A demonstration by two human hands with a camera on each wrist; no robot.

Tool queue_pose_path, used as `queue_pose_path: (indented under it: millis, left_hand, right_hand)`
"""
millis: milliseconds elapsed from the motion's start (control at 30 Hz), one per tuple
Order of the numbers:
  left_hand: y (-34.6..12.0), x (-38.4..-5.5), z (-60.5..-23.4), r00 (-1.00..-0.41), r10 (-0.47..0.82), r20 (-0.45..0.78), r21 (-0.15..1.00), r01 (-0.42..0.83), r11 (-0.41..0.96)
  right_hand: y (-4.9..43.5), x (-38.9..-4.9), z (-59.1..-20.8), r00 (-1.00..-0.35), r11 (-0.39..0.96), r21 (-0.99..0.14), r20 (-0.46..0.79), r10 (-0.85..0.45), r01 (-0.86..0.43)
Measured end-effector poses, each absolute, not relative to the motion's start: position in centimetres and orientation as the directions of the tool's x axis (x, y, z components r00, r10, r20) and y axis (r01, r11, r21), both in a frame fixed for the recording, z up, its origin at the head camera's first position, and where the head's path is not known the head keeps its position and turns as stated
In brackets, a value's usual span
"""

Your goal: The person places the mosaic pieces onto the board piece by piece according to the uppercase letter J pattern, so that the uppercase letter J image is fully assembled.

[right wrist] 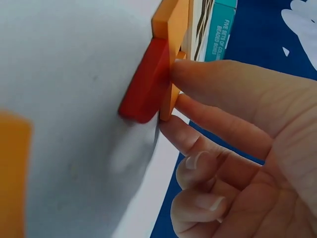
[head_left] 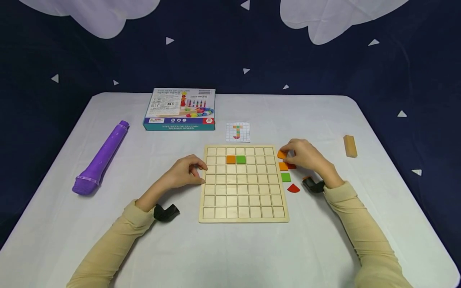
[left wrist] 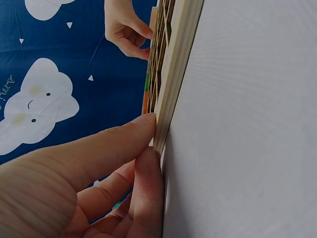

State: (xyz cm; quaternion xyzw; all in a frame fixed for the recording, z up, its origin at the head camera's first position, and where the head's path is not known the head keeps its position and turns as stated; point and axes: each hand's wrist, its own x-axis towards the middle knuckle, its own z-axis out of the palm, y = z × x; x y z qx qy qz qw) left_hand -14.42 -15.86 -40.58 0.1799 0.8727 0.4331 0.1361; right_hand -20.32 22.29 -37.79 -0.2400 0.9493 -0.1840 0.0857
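A wooden grid board (head_left: 244, 220) lies flat, with an orange square tile (head_left: 231, 159) and a green square tile (head_left: 241, 159) side by side in its second row. My left hand (head_left: 183, 173) touches the board's left edge with thumb and index fingertips, which stand apart. Beyond the board's upper right edge, my right hand (head_left: 304, 154) pinches an orange tile (head_left: 281, 154) between thumb and fingers. Close by lie another orange tile (head_left: 283, 166), a green tile (head_left: 285, 177) and a red quarter-round tile (head_left: 293, 188). A second red tile (right wrist: 146, 82) is partly under the right hand.
Behind the board lies a pattern card (head_left: 237, 132) with a coloured figure. A boxed bead set (head_left: 180, 110) is at the back left. Far left is a purple toy microphone (head_left: 102, 158); a wooden block (head_left: 350, 146) lies at the right. An orange piece (head_left: 307, 177) peeks out by the right wrist camera.
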Motion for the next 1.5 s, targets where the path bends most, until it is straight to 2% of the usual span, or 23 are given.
queue_pose_path:
  millis: [333,600,733,1000,1200,1500]
  left_hand:
    - [-15.9,-14.4,-40.7,-0.899,0.429,-0.089,0.802,0.190,0.567]
    - [-15.8,-14.5,-40.6,-0.898,0.431,-0.089,0.799,0.194,0.569]
    - [-15.8,-14.6,-40.6,-0.897,0.434,-0.082,0.801,0.200,0.565]
    - [-16.0,-14.6,-40.7,-0.897,0.433,-0.088,0.799,0.197,0.569]
    - [-15.9,-14.6,-40.6,-0.895,0.443,-0.059,0.811,0.216,0.544]
    - [-15.9,-14.6,-40.6,-0.897,0.431,-0.094,0.803,0.188,0.566]
  right_hand:
    - [21.9,-20.6,-37.9,-0.847,0.802,-0.358,-0.052,-0.529,-0.479]
    - [21.8,-20.6,-37.1,-0.862,0.840,-0.319,-0.114,-0.494,-0.439]
    - [21.8,-20.5,-36.8,-0.864,0.830,-0.334,-0.080,-0.496,-0.446]
    - [20.9,-20.4,-37.2,-0.819,0.757,-0.365,0.025,-0.574,-0.542]
    - [19.7,-20.3,-37.2,-0.784,0.714,-0.377,0.056,-0.619,-0.590]
    - [17.5,-20.4,-37.3,-0.732,0.664,-0.371,0.067,-0.678,-0.648]
